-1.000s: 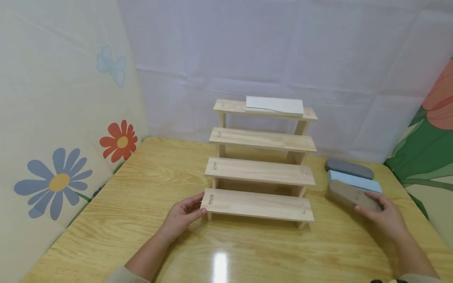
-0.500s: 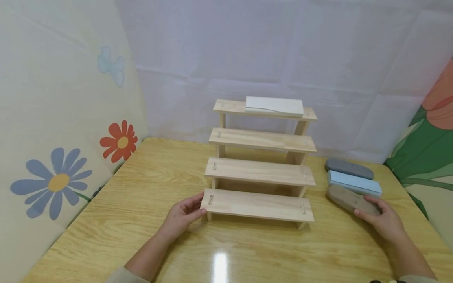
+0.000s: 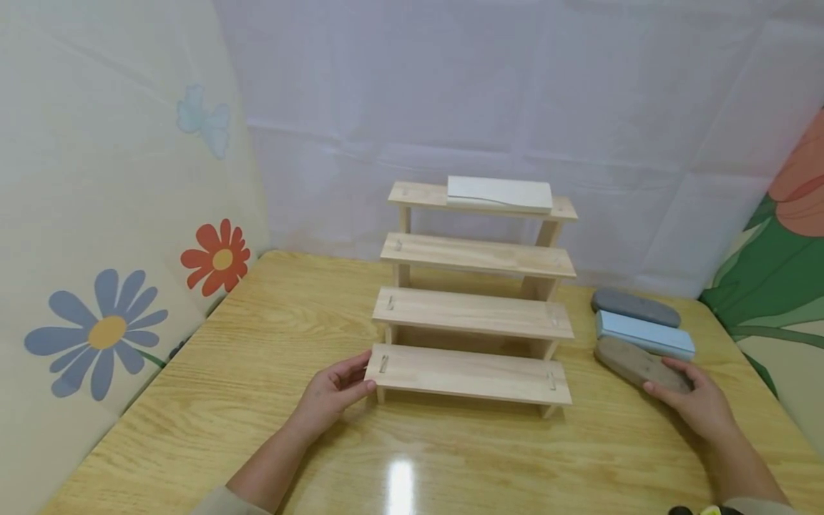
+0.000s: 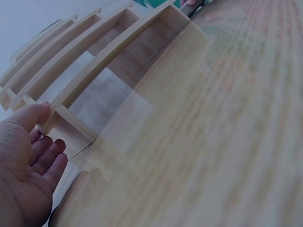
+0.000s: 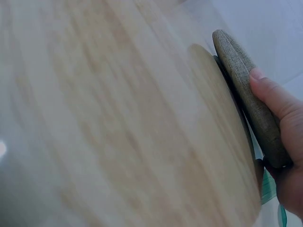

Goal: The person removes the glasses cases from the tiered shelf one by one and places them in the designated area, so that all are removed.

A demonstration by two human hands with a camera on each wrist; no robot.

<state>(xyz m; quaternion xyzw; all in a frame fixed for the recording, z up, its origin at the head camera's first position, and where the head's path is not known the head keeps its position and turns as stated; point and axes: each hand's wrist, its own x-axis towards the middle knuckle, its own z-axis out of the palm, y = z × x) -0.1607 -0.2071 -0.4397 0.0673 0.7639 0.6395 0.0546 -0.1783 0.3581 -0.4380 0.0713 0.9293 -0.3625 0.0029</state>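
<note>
A wooden stepped shelf (image 3: 473,311) with several tiers stands mid-table. My left hand (image 3: 330,397) pinches the left end of its lowest board, the thumb (image 4: 32,113) against the corner and the other fingers loosely bent. At the right, my right hand (image 3: 702,404) holds the near end of a brown cloth-covered glasses case (image 3: 634,361), thumb on one long side and fingers on the other. In the right wrist view the case (image 5: 244,90) is low at the table surface. Just behind it lie a light-blue case (image 3: 644,332) and a dark grey glasses case (image 3: 634,306).
A white case (image 3: 498,193) lies on the top board, right of its middle. The wood-grain table (image 3: 309,307) extends left and in front of the shelf. A pale cloth backdrop (image 3: 386,86) hangs close behind, with flower-printed cloths at both sides.
The brown case has shifted slightly toward me and come away from the light-blue case, whose front now shows. In the last half second little has moved. The left hand and shelf are still.
</note>
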